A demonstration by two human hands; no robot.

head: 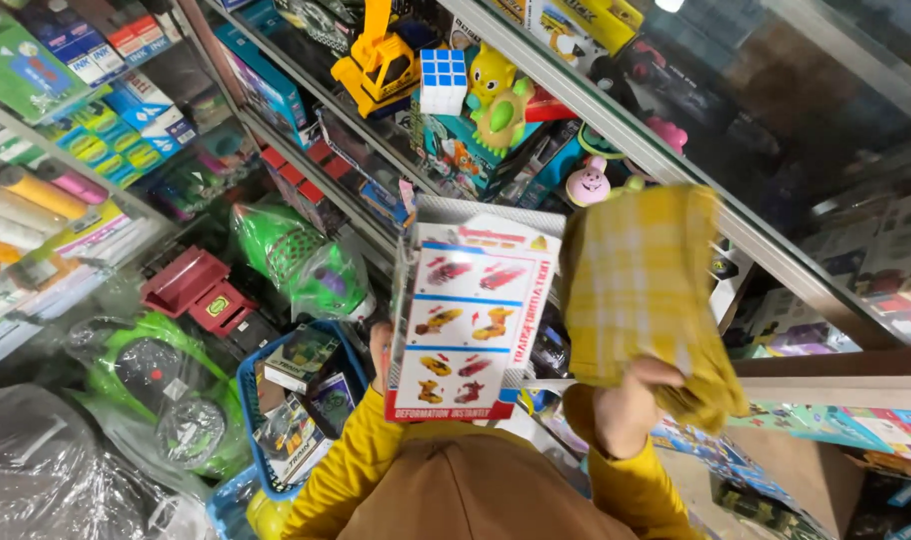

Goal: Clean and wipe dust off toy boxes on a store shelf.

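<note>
Crowded toy-shop shelving fills the background, with a yellow plastic toy excavator (379,60), a blue-and-white puzzle cube (443,80) and a blue plastic basket of boxed toys (251,385) below. My left hand (379,350) grips the lower left edge of a white cardboard toy box with pictures of red and yellow cars (471,315), held upright in front of the shelves, most of that hand hidden behind it. My right hand (626,405) is closed on a yellow checked cloth (646,295), blurred, raised just beside the box's right edge; contact unclear.
</note>
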